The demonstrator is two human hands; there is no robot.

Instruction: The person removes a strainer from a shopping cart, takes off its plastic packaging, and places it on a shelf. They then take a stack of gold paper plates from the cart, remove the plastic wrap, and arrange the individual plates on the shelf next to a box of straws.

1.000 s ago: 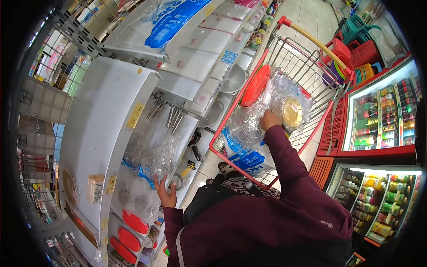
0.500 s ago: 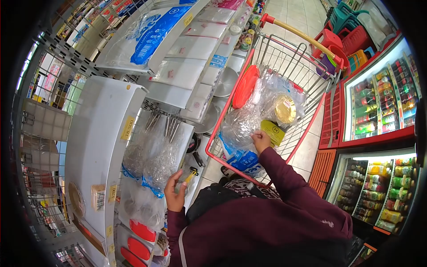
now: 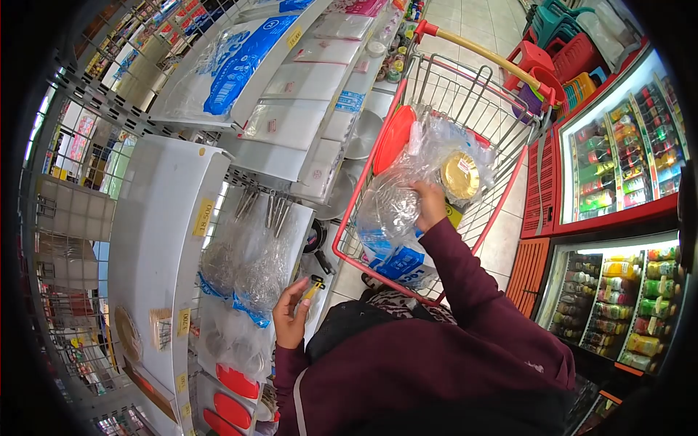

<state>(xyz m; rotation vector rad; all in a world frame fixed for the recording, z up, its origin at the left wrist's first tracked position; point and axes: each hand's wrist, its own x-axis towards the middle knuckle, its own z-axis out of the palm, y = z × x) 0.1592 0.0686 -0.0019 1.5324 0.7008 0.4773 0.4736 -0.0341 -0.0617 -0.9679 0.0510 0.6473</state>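
Note:
My right hand (image 3: 430, 206) is inside the shopping cart (image 3: 469, 256), its fingers closed on the edge of a clear plastic pack (image 3: 389, 200) of what look like lids or bowls. Around it lie a red oval plastic item (image 3: 395, 139), a wrapped gold-coloured round stack (image 3: 459, 176) and a blue-printed plastic pack (image 3: 402, 263). A yellow-green package (image 3: 452, 215) is partly hidden behind the hand. My left hand (image 3: 291, 317) is held up at the shelf's edge with fingers apart, close to a yellow and black item (image 3: 313, 286); it appears to hold nothing.
Shelves on the left carry flat plastic packs (image 3: 291, 120), wrapped clear goods (image 3: 254, 272), pans (image 3: 320, 240) and red oval items (image 3: 233, 410). On the right stand drink coolers (image 3: 618, 291). Coloured plastic stools (image 3: 560, 62) are stacked beyond the cart.
My right hand has moved farther into the cart and now grips the clear pack, which has tilted up and shifted. The yellow-green package is more covered. My left hand has barely moved.

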